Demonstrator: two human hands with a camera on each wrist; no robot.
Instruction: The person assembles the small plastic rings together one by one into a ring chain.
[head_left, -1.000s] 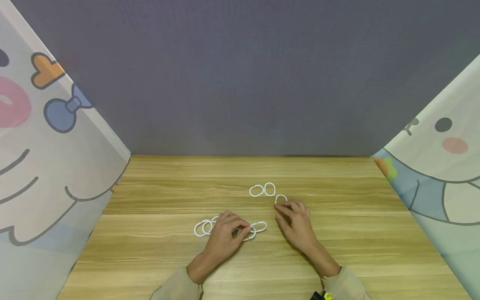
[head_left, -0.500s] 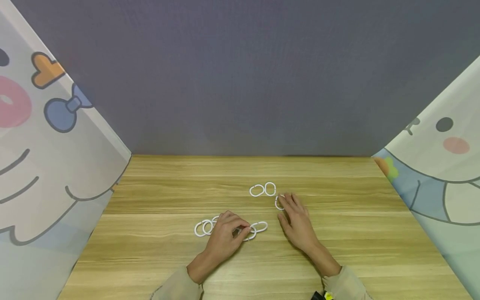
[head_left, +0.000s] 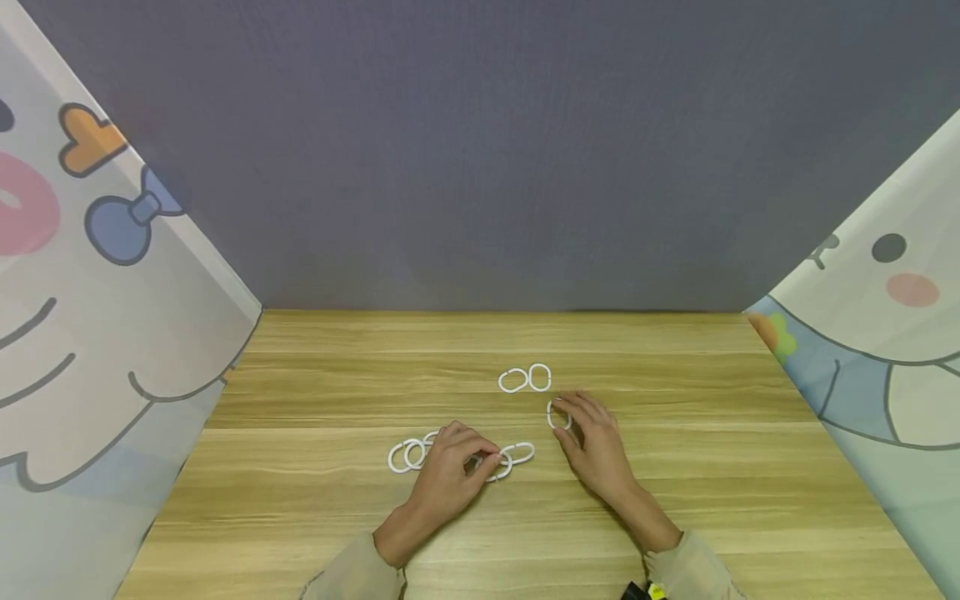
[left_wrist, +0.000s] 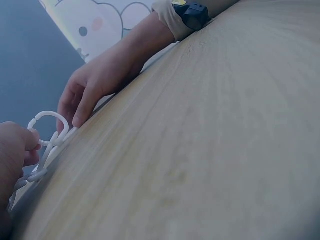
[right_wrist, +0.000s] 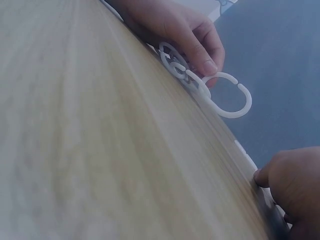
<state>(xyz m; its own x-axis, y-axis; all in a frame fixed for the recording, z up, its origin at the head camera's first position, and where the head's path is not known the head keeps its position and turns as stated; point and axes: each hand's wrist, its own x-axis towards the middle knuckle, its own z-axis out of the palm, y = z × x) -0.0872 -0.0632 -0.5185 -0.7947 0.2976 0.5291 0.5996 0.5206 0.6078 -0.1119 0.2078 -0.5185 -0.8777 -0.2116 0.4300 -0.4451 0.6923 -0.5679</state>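
White plastic chain links, oval with a small gap, form a chain (head_left: 398,457) on the wooden table (head_left: 337,533). My left hand (head_left: 450,469) covers the middle of that chain. Its thumb and index finger pinch one link, and the end link (right_wrist: 245,109) stands tilted up beside the fingertips in the right wrist view. Further right, my right hand (head_left: 597,450) has its index finger at the far edge of a loose link (head_left: 548,412) and its thumb at the near edge. That link lies on the table, partly hidden by the fingers.
Two more loose links, one left (head_left: 513,381) and one right (head_left: 540,377), lie side by side beyond my right hand. A grey panel (head_left: 480,167) rises behind the table, with cartoon-printed sheets (head_left: 150,358) at both sides.
My right fingers have drawn the loose link a little towards me, and the thumb has come to its near edge. My left hand and the chain have stayed in place.
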